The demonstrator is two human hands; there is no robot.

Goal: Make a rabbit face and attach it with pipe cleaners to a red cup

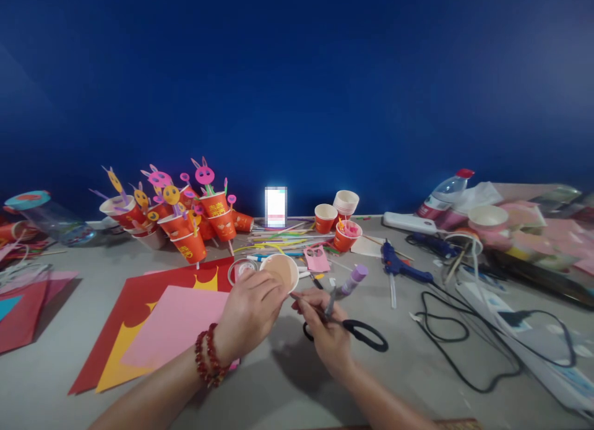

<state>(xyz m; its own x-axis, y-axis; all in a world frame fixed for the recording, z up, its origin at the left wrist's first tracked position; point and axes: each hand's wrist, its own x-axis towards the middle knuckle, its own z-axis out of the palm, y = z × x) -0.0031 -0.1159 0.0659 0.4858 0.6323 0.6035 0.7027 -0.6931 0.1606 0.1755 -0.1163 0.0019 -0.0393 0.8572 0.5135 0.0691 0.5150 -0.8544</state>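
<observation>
My left hand [248, 312], a red bead bracelet on its wrist, holds a paper cup [281, 270] tipped on its side, its open mouth turned towards me. My right hand [327, 331] is closed on a thin pointed tool [320, 307] whose tip is close to the cup's side. Black-handled scissors [366, 334] lie on the grey table [278, 387] under and to the right of my right hand. A purple glue stick [353, 278] lies just beyond it.
Red, yellow and pink paper sheets [158, 322] lie at the left. Several orange cups with paper bunny figures [185, 223] stand behind them. Further right are straws [278, 238], more cups [336, 219], a blue glue gun [399, 266] with black cable [464, 349], and a bottle [443, 195].
</observation>
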